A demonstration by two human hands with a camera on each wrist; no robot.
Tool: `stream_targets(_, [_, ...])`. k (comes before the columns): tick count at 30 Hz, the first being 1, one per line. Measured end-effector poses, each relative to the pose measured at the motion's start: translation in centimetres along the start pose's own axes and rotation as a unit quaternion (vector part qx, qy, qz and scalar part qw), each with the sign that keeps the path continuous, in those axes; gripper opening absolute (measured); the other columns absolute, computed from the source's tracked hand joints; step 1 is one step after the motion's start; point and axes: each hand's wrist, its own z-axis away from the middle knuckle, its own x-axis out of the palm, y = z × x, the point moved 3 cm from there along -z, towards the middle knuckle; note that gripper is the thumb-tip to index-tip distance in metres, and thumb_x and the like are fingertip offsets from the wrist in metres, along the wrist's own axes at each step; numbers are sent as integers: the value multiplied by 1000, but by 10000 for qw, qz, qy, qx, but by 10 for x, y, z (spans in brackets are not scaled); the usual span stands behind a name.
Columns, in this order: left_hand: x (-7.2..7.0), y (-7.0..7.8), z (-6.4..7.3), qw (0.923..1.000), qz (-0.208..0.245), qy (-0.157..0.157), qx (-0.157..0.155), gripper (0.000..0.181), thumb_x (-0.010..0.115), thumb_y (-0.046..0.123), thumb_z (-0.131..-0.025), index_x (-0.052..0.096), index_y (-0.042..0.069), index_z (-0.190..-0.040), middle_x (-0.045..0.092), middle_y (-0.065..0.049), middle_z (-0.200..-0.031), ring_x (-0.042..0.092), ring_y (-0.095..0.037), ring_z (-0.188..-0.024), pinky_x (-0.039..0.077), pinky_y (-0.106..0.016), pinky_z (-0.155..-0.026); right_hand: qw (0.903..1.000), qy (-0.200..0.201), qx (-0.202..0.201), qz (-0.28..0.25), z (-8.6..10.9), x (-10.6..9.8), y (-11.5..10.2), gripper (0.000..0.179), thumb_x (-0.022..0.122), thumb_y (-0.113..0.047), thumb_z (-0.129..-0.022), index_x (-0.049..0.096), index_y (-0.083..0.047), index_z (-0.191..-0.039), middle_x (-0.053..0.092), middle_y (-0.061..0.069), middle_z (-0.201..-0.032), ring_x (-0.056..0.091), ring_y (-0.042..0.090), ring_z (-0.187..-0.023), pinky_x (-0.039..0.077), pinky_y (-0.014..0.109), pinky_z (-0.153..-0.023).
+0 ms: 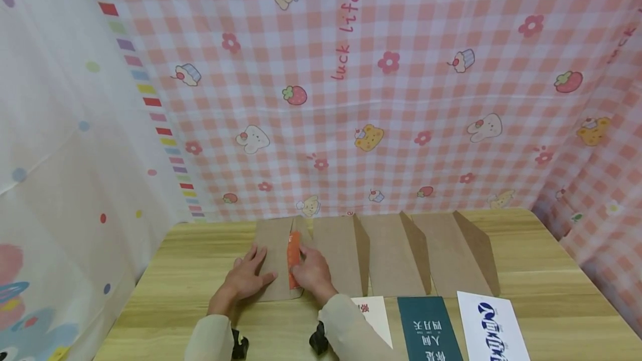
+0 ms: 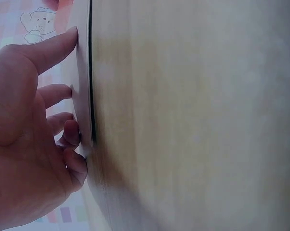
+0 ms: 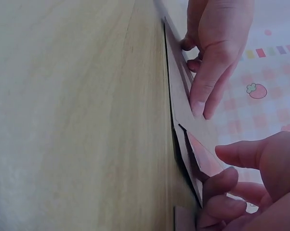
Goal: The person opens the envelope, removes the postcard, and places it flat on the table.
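A brown paper envelope (image 1: 275, 238) lies flat on the wooden table at the left end of a row. My left hand (image 1: 246, 277) rests on it with fingers spread, fingertips on the paper. An orange card (image 1: 293, 255) sticks out of the envelope's mouth, beside the raised flap (image 1: 303, 225). My right hand (image 1: 314, 273) pinches the card's outer edge; in the right wrist view the thumb (image 3: 239, 154) is above and curled fingers (image 3: 222, 183) are below, by the flap. Most of the card is hidden inside the envelope.
Three more brown envelopes (image 1: 333, 255) lie to the right, flaps open. In front of them are a cream card (image 1: 382, 316) with red print, partly under the right sleeve, a dark green card (image 1: 426, 308) and a white card (image 1: 484, 305) with blue lettering. A checked curtain (image 1: 351, 99) hangs behind.
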Motion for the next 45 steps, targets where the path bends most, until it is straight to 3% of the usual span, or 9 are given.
stream_targets(3, [0,0,0,10000,-4,7,22,74,66,36,-93,37,2,-152,22,-25,-160,38,-45,-128,37,-60,-103,10000,-24,-21,11,0,0,0,60,70,-6,-81,57,-7,-140,69,8,-96,55,19,-76,49,33,-71])
stream_targets(9, [1,0,0,10000,-10,-3,46,75,66,37,-93,36,2,-152,22,-25,-160,38,-45,-128,37,-61,-103,10000,-42,26,-13,-2,0,2,57,72,-5,-83,59,-8,-138,67,5,-95,56,19,-81,50,33,-72])
stream_targets(16, [2,0,-1,10000,7,-16,56,74,65,37,-93,36,1,-152,22,-25,-160,37,-45,-129,36,-61,-104,10000,-18,-15,-53,-3,-1,3,59,64,5,-79,59,-6,-137,66,5,-91,54,19,-78,46,30,-67])
stream_targets(26, [2,0,-1,10000,46,14,66,74,66,36,-94,36,1,-152,21,-25,-161,38,-45,-129,36,-61,-104,9996,1,16,-281,-2,-1,5,64,64,7,-80,55,-7,-141,49,-1,-68,45,13,-56,33,25,-47])
stream_targets(45, [-1,1,0,10000,38,-1,86,75,65,37,-94,35,2,-153,20,-26,-161,36,-46,-131,35,-61,-105,9977,-9,-15,-676,-1,-3,5,65,64,10,-79,54,-7,-141,53,1,-68,46,11,-55,36,24,-46])
